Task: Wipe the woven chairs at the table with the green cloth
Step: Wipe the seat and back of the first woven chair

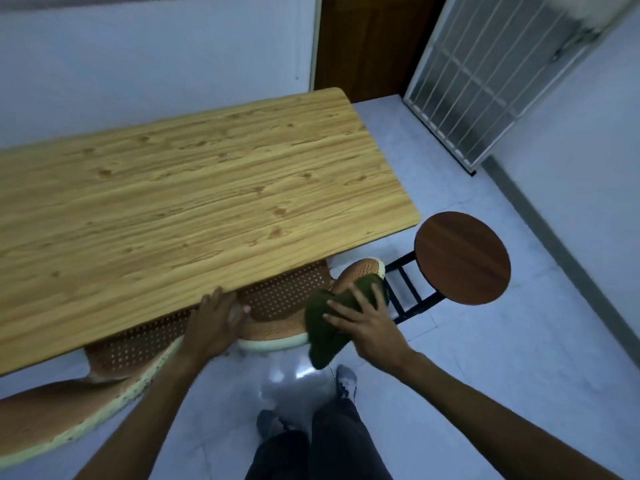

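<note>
An orange woven chair (284,296) with a pale rim is tucked under the near edge of the wooden table (194,188). My right hand (367,323) presses the bunched green cloth (329,323) against the chair's right armrest. My left hand (214,323) grips the chair's back rim just under the table edge. A second woven chair (69,403) shows at the lower left, partly under the table.
A round brown stool (462,256) on a black frame stands right of the table corner. A white barred gate (491,81) leans at the back right beside a brown door. The floor is pale tile; my legs and feet are below.
</note>
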`<action>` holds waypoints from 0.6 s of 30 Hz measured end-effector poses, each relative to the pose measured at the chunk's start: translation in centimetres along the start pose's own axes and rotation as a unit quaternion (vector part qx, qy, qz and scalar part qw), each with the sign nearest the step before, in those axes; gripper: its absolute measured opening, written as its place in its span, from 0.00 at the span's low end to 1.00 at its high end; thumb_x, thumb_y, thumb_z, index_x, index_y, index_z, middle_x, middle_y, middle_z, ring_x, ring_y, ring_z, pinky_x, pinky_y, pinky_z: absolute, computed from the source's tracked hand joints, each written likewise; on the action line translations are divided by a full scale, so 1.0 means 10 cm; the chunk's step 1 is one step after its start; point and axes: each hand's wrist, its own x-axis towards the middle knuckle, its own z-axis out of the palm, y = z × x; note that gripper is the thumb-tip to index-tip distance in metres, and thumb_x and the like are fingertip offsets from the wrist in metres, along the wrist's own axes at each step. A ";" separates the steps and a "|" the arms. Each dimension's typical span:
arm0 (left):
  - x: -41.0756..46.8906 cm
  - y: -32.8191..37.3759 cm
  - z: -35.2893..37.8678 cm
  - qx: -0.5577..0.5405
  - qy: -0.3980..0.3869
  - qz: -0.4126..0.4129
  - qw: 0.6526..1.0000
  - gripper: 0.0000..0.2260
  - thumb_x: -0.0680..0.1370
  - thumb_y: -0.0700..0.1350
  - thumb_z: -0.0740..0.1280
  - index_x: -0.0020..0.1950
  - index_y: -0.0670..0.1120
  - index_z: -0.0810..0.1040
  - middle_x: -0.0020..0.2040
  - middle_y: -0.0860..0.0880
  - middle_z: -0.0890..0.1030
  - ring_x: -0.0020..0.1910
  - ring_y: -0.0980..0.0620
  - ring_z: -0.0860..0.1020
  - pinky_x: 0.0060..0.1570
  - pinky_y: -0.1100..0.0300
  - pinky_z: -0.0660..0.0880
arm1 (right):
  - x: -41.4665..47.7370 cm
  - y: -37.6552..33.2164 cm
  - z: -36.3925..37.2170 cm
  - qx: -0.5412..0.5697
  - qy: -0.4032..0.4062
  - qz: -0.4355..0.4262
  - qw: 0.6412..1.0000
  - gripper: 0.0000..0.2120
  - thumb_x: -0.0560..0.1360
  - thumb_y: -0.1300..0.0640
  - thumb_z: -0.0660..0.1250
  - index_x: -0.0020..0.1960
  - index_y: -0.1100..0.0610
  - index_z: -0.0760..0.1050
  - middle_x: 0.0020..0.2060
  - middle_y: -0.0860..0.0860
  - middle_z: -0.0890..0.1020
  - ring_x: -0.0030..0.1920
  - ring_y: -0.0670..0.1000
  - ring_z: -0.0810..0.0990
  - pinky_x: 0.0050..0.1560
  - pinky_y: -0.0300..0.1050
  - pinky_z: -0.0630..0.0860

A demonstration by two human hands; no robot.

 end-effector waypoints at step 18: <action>-0.51 1.30 0.51 0.061 0.033 -0.028 0.997 0.37 0.73 0.73 0.53 0.70 0.47 0.70 0.73 0.41 0.67 0.71 0.35 0.62 0.69 0.36 0.60 | 0.75 1.21 0.04 0.516 -0.028 0.392 0.761 0.20 0.83 0.57 0.56 0.74 0.56 0.65 0.69 0.59 0.71 0.65 0.58 0.72 0.59 0.45 0.69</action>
